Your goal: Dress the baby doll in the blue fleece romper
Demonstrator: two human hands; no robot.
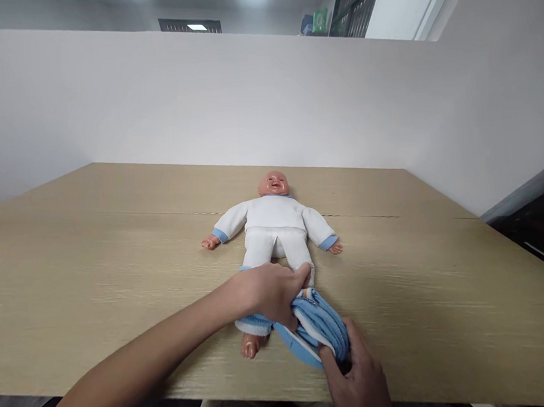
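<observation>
A baby doll (275, 212) in a white top and white leggings with blue cuffs lies on its back, its head away from me. Blue towelling trousers with white trim (323, 323) are bunched up at its lower legs. One trouser leg (254, 324) surrounds the doll's ankle on the left, with the bare foot sticking out. My left hand (280, 289) is closed on the upper edge of the bunch, over the doll's shins. Lower down, my right hand (356, 370) grips the same bunch between thumb and fingers. The doll's other foot is hidden by the cloth.
The wide wooden table (119, 268) has its front edge close to my lap. A white partition (201, 97) rises behind it. A dark object (536, 230) stands beyond the table's right edge.
</observation>
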